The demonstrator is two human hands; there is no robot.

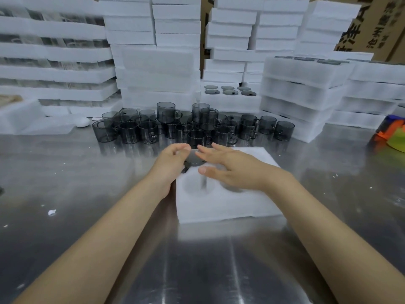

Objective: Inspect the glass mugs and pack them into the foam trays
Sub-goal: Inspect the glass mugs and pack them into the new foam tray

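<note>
A white foam tray (230,207) lies on the steel table in front of me. My left hand (173,163) grips a smoky grey glass mug (194,159) at the tray's far left corner, fingers curled round its rim. My right hand (232,170) hovers flat over the tray with straight fingers, just right of the mug. A blurred round pocket (197,183) shows in the foam below the mug. Several more grey mugs (192,128) stand grouped on the table behind the tray, a few stacked.
Tall stacks of white foam trays (157,73) line the back and both sides; one low stack (230,93) shows dark mug rims. Cardboard boxes (377,23) stand at the back right. A colourful object (392,134) lies at the right edge. Small white foam scraps (52,212) dot the table.
</note>
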